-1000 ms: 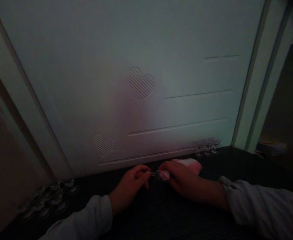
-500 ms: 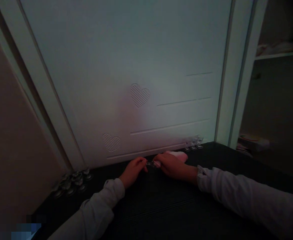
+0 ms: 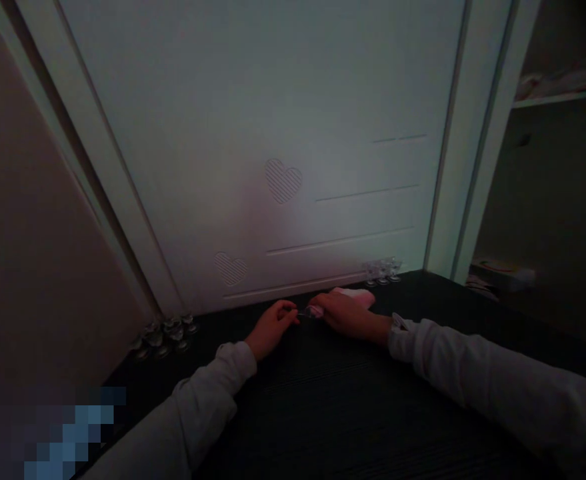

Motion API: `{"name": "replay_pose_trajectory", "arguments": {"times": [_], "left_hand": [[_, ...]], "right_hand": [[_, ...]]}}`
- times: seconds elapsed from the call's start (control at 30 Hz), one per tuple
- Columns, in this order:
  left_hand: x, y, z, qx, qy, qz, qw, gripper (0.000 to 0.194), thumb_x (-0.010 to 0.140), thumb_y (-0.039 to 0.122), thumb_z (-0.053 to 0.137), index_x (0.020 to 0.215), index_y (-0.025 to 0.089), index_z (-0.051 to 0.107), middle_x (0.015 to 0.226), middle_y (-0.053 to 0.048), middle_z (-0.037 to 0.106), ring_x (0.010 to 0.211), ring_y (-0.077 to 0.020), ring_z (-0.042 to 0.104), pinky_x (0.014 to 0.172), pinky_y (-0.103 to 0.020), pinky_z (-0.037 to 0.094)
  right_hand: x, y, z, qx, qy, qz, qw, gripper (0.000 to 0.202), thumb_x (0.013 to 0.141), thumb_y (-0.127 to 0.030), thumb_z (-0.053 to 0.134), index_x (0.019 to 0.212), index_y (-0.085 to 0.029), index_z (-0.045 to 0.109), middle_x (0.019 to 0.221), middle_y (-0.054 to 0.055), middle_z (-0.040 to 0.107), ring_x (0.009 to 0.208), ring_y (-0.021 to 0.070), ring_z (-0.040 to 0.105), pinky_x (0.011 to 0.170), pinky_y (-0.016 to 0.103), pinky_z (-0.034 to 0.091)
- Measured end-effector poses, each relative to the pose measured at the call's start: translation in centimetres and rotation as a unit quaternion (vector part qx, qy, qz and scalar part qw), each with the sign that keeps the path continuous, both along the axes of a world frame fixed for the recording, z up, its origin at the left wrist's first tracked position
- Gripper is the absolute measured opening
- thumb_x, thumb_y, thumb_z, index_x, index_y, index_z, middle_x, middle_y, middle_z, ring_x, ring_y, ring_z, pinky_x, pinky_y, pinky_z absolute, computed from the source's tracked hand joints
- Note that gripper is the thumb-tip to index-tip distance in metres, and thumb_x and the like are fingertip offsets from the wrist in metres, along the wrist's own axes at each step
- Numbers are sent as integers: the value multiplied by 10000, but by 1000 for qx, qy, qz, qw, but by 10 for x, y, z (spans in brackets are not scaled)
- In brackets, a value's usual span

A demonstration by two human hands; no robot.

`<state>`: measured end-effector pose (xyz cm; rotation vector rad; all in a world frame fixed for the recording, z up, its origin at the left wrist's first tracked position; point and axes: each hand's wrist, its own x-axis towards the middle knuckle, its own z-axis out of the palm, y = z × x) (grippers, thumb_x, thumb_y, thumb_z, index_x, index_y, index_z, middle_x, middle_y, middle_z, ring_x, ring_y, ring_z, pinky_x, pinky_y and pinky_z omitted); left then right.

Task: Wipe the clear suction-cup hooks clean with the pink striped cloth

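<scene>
Both hands rest on a dark tabletop (image 3: pixel 333 407) close to a white panel with embossed hearts (image 3: pixel 283 180). My left hand (image 3: pixel 271 328) pinches one end of a small shiny clear piece (image 3: pixel 305 313). My right hand (image 3: pixel 341 315) grips the other end, together with a pink object (image 3: pixel 357 297) that shows behind its fingers. The light is dim, so I cannot tell what the small piece is.
A cluster of several small clear suction-cup-like pieces (image 3: pixel 165 332) lies at the table's left back corner. A smaller cluster (image 3: pixel 383 270) sits at the panel's foot on the right. An open shelf unit (image 3: pixel 547 200) stands at the right, holding a flat box (image 3: pixel 497 272).
The view has pulled back and tilted, so the hands look smaller and farther off. Both hands keep their pinch on the small piece at the same spot.
</scene>
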<state>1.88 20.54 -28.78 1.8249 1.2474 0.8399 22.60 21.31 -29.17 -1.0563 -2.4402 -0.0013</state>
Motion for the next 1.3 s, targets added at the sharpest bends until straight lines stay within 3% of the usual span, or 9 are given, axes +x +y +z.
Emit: {"name": "replay_pose_trajectory", "arguments": {"times": [0.27,0.6,0.7,0.83,1.0,1.3], "left_hand": [[-8,-3,5,-54,-57,-58,995,240,782,152,624,1007,172,542,960,-51,682,931,-181,635,889,-359,444],[-9,-3,4,-54,-64,-53,995,326,707,277,685,993,179,564,931,-50,678,927,-205,612,878,-366,414],[-8,-2,4,-43,-68,-42,996,331,758,346,626,1030,169,564,897,-51,680,870,-192,599,850,-356,416],[-6,-1,5,-30,-70,-34,997,314,825,441,505,904,154,604,760,-36,663,747,-177,562,783,-347,418],[-7,-3,7,-43,-70,-45,996,293,768,430,600,899,167,599,782,-26,672,773,-178,578,801,-345,415],[-10,-5,11,-85,-60,-66,992,354,701,355,687,983,177,568,939,-56,689,921,-201,618,868,-354,416]], "right_hand": [[1,-7,-1,-3,8,23,1000,227,839,-127,473,1003,-159,626,928,79,692,835,212,615,731,307,409],[2,-5,-2,10,1,38,999,228,829,-108,485,998,-168,626,938,65,698,831,207,624,739,315,423],[2,-6,-1,25,4,30,999,261,809,-71,480,1010,-154,625,943,83,697,846,220,623,744,329,423],[3,-8,0,47,4,38,998,262,813,-81,490,1027,-146,627,943,99,694,867,236,619,761,352,421],[4,-8,-1,58,8,56,997,243,855,-129,485,1051,-156,626,1010,103,694,930,231,617,828,369,410],[3,-8,-1,42,29,36,998,203,830,-124,516,988,-160,638,928,73,715,840,215,651,744,329,447]]}}
